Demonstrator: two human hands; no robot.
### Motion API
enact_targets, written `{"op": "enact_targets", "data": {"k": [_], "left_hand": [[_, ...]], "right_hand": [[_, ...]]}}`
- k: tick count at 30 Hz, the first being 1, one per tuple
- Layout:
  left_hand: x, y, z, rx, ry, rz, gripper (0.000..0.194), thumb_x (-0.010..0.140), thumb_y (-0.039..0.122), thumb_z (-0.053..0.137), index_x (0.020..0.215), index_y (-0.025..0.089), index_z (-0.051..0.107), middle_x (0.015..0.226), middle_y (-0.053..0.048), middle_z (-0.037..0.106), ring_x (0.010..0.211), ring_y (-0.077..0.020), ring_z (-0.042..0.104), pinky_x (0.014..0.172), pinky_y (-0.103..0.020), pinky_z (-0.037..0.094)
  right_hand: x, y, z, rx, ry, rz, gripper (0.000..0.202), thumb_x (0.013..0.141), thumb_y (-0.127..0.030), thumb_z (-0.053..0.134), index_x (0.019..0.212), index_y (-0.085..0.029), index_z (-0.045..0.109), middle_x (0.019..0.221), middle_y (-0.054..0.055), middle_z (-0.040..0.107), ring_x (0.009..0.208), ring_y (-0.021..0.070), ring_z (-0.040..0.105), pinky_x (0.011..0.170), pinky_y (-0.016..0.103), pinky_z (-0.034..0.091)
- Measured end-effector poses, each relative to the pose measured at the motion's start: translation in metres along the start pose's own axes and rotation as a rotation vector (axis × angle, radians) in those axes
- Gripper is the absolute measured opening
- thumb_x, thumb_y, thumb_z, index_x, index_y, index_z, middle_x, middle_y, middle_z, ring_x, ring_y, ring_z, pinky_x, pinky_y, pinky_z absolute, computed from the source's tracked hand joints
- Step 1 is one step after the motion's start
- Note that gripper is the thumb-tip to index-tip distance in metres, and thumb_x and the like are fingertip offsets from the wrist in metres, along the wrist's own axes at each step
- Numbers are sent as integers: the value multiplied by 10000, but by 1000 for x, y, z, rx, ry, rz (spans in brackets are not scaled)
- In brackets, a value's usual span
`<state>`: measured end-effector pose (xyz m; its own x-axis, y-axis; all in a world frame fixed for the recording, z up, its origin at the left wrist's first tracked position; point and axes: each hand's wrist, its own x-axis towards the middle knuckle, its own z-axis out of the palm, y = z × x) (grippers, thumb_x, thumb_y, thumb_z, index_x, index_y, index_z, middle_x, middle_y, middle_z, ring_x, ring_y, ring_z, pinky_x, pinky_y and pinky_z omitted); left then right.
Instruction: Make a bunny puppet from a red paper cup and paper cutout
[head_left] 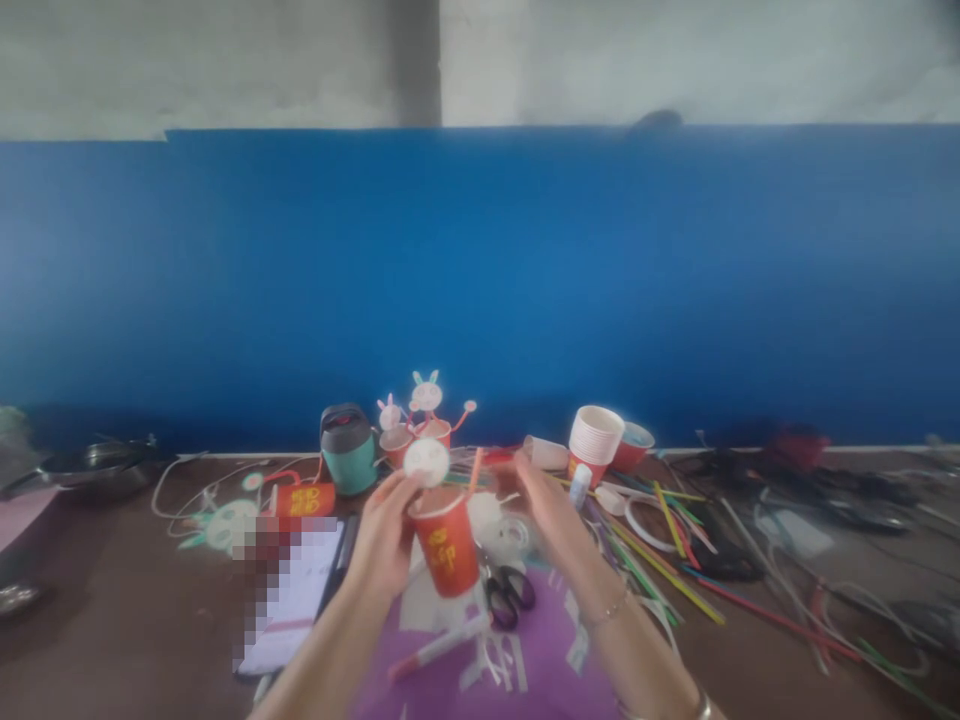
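Observation:
A red paper cup (448, 550) with yellow lettering stands slightly tilted in the middle. My left hand (386, 530) is closed on its left side near the rim, with fingertips beside a round white paper disc (427, 461) above the cup. An orange straw-like strip (475, 470) rises from the cup's right edge. To the right, apart from the cup, my right hand (541, 505) has its fingers stretched out, close to a red object that is too blurred to name. Black-handled scissors (510, 595) and a marker (439, 647) lie on a purple sheet (427, 695).
Behind are paper rabbit figures (427, 395) in cups, a teal tumbler (349, 455) and stacked paper cups (596, 440). Coloured sticks (660, 565) and cables spread rightward. A phone or tablet (300, 600) and a lying red cup (301, 499) are left. A blue partition (480, 270) stands behind.

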<state>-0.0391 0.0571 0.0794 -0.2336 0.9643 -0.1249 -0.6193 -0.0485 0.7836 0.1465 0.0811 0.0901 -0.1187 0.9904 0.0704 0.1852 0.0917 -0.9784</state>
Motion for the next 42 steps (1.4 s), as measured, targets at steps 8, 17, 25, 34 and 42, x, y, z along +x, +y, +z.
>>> {"op": "enact_targets", "data": {"k": [8, 17, 25, 34, 42], "left_hand": [[10, 28, -3, -109, 71, 68, 267, 535, 133, 803, 743, 148, 635, 664, -6, 692, 530, -105, 606, 492, -168, 449], [17, 14, -12, 14, 48, -37, 300, 534, 178, 817, 774, 147, 641, 679, -10, 695, 553, -123, 623, 531, -199, 473], [27, -5, -25, 299, -46, -90, 379, 537, 210, 783, 879, 128, 640, 671, -40, 681, 540, -172, 634, 554, -271, 484], [41, -28, -44, 621, 51, 64, 468, 512, 92, 726, 953, 133, 575, 794, -61, 640, 745, -243, 642, 686, -351, 493], [7, -10, -14, 1239, -213, 795, 300, 759, 191, 625, 1054, 244, 637, 1142, -86, 616, 1111, -298, 504, 983, -428, 310]], "right_hand": [[-4, 20, 6, -782, -430, 20, 182, 675, -121, 587, 764, -163, 740, 786, 49, 740, 757, 183, 659, 644, 222, 444], [-23, 11, 30, -1006, -507, 45, 411, 608, -21, 599, 981, -147, 716, 982, 144, 720, 952, 288, 651, 791, 328, 448], [-17, 19, 30, -938, -460, 63, 277, 563, -15, 589, 741, -178, 725, 841, 104, 731, 802, 250, 667, 629, 272, 425], [3, 31, 2, -688, -278, 6, 264, 688, -86, 508, 784, -181, 736, 834, 50, 748, 798, 186, 671, 658, 231, 439], [2, 11, -7, -467, -215, 97, 151, 712, -198, 574, 716, -143, 714, 644, 21, 659, 611, 154, 564, 529, 235, 358]]}}
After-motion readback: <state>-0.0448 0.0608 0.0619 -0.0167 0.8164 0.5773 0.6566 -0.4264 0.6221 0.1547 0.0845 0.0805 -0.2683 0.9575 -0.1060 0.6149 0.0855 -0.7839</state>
